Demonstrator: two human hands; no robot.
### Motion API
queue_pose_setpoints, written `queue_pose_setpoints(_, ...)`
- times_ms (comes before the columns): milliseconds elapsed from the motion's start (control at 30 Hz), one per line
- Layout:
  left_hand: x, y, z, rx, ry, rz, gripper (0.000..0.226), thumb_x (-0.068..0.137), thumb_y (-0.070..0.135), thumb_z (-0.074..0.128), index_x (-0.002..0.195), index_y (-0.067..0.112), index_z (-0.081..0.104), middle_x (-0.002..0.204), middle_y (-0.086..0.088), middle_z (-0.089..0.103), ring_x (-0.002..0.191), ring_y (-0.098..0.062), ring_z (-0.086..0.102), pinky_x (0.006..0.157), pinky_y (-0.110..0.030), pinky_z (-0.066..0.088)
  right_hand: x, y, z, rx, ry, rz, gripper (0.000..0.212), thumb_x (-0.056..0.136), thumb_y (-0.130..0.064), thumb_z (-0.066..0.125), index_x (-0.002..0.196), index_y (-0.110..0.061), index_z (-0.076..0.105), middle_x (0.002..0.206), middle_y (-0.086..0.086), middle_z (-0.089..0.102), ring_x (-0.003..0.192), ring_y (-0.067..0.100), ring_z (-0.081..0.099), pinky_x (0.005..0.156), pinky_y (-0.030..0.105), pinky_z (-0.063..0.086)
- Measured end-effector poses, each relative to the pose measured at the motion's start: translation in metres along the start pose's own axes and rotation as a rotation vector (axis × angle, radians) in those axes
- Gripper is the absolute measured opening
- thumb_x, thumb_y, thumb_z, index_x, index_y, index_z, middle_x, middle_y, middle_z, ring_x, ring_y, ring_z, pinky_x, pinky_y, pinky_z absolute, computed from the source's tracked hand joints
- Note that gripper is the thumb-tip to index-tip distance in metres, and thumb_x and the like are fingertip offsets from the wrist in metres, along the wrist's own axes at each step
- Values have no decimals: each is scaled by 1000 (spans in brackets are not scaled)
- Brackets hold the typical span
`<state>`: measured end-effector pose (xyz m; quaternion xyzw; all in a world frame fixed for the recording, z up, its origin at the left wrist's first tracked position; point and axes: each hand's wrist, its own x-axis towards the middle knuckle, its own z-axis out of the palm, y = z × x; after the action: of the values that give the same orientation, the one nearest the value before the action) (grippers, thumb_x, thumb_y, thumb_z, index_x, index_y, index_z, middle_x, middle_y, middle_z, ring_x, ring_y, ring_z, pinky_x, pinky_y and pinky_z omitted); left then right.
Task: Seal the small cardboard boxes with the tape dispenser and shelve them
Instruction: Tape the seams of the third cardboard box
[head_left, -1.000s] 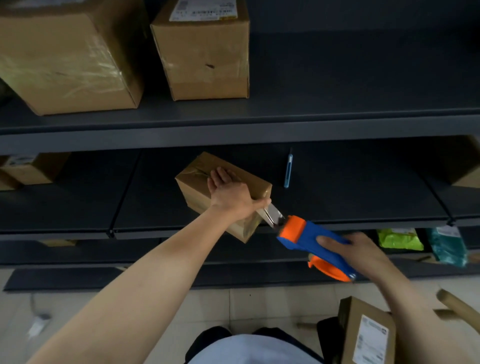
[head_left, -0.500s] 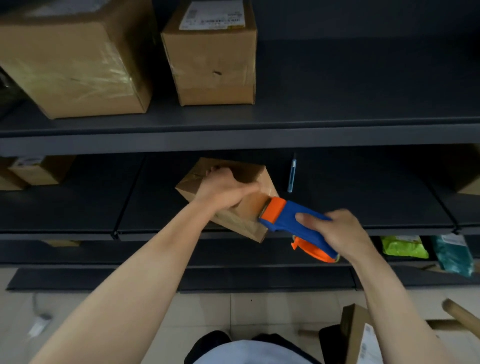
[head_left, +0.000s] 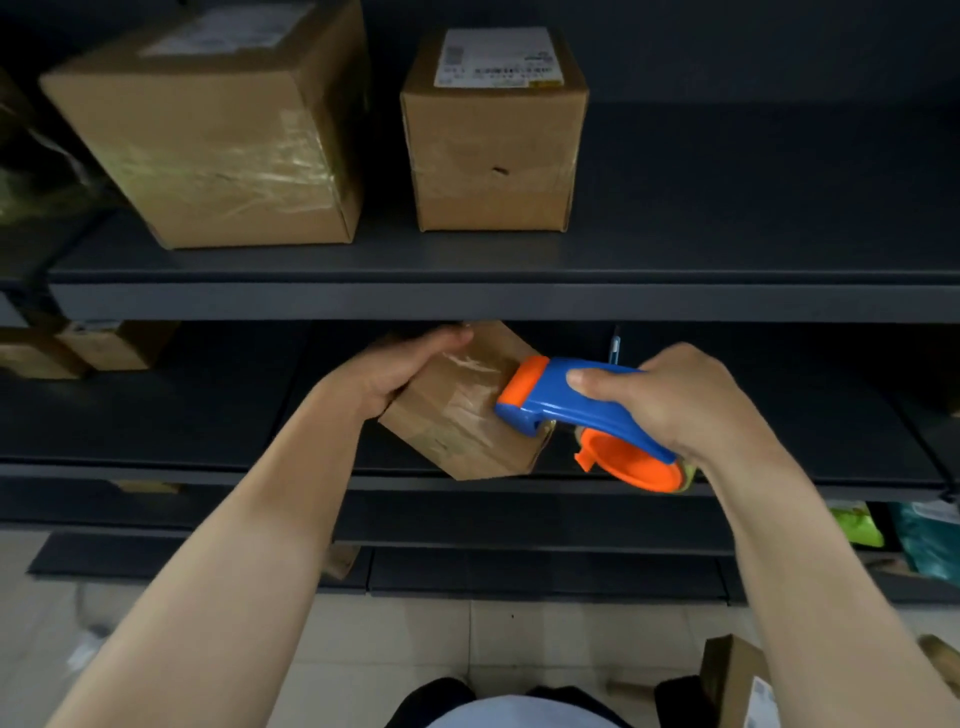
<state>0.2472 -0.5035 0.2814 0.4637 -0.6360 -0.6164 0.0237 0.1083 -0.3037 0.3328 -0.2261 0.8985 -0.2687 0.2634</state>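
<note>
A small cardboard box (head_left: 457, 415) rests tilted at the front of the middle shelf (head_left: 208, 415), with clear tape glinting on its top face. My left hand (head_left: 395, 371) grips its upper left side. My right hand (head_left: 670, 400) is closed around the blue and orange tape dispenser (head_left: 576, 410), whose orange roller end presses against the box's right side. Part of the box is hidden under my left hand and the dispenser.
Two larger taped cardboard boxes (head_left: 218, 124) (head_left: 493, 135) stand on the upper shelf (head_left: 675, 244). Smaller boxes (head_left: 98, 343) sit at the left of the middle shelf. A blue pen-like item (head_left: 614, 351) lies behind my right hand. Another labelled box (head_left: 737, 686) is at bottom right.
The dispenser moved up and left onto the box. My left hand shifted from the top of the box to its left side, and the box turned. The camera view tilted upward.
</note>
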Motion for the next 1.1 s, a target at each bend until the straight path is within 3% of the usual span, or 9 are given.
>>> queue_pose_setpoints(67, 3, 2, -15, -50, 25, 20, 51, 74, 47, 73, 113, 17, 59, 112, -8, 67, 102, -22, 63, 94, -40, 48, 0, -14, 8, -11, 8, -16, 58, 72, -65, 66, 83, -9, 57, 68, 4, 61, 59, 17, 59, 52, 28, 36)
queue_pose_setpoints(133, 8, 5, -28, -6, 107, 62, 47, 81, 44, 69, 117, 18, 53, 117, -6, 61, 107, -22, 57, 101, -41, 43, 0, -29, 19, -38, -14, -46, 57, 75, -67, 61, 76, -12, 50, 74, 5, 56, 65, 18, 56, 56, 29, 40)
queue_pose_setpoints(267, 21, 1, -23, 388, 357, 132, 43, 94, 47, 52, 125, 19, 51, 124, -11, 57, 109, -26, 54, 87, -32, 40, 1, -49, 39, -24, -26, -108, 59, 79, -68, 57, 72, -13, 37, 68, -2, 42, 62, 13, 44, 66, 30, 40)
queue_pose_setpoints(367, 35, -11, -23, 326, 460, 165, 68, 82, 56, 63, 134, 16, 48, 132, -9, 56, 119, -26, 53, 86, -31, 38, 4, -54, 44, -5, -37, -112, 57, 78, -69, 56, 85, -15, 40, 71, -3, 40, 70, 16, 47, 71, 30, 39)
queue_pose_setpoints(500, 45, -11, -26, 350, 420, 198, 71, 82, 56, 62, 138, 18, 43, 136, -7, 52, 123, -25, 49, 89, -28, 36, 10, -36, 41, 53, -35, -38, 67, 72, -71, 60, 86, -6, 57, 74, 4, 57, 68, 21, 58, 58, 30, 40)
queue_pose_setpoints(667, 48, -9, -25, 405, 374, 251, 78, 81, 64, 58, 143, 21, 38, 139, -5, 49, 125, -24, 46, 97, -33, 38, -7, 24, 9, 83, -31, 90, 55, 72, -57, 69, 51, -10, 53, 34, -3, 47, 43, 20, 47, 50, 28, 31)
queue_pose_setpoints(867, 45, -11, -26, 346, 454, 205, 86, 74, 69, 62, 139, 18, 40, 136, -6, 50, 125, -26, 47, 102, -37, 39, 11, 32, 52, 182, -161, 126, 54, 72, -62, 68, 70, -8, 63, 60, 5, 62, 54, 20, 58, 55, 28, 39)
queue_pose_setpoints(1033, 35, -23, -22, 171, 429, 123, 83, 67, 69, 69, 128, 15, 53, 125, -3, 59, 114, -23, 55, 91, -31, 44, 21, 37, 41, 175, -147, 39, 49, 74, -57, 70, 57, -11, 60, 40, -4, 55, 44, 16, 53, 51, 26, 37)
queue_pose_setpoints(1100, 32, -23, -25, 51, 437, 102, 79, 66, 63, 74, 126, 14, 54, 118, -1, 60, 109, -22, 56, 92, -32, 45, 23, 33, 39, 183, -161, 20, 50, 73, -58, 69, 61, -10, 63, 44, -2, 58, 46, 17, 55, 53, 27, 39)
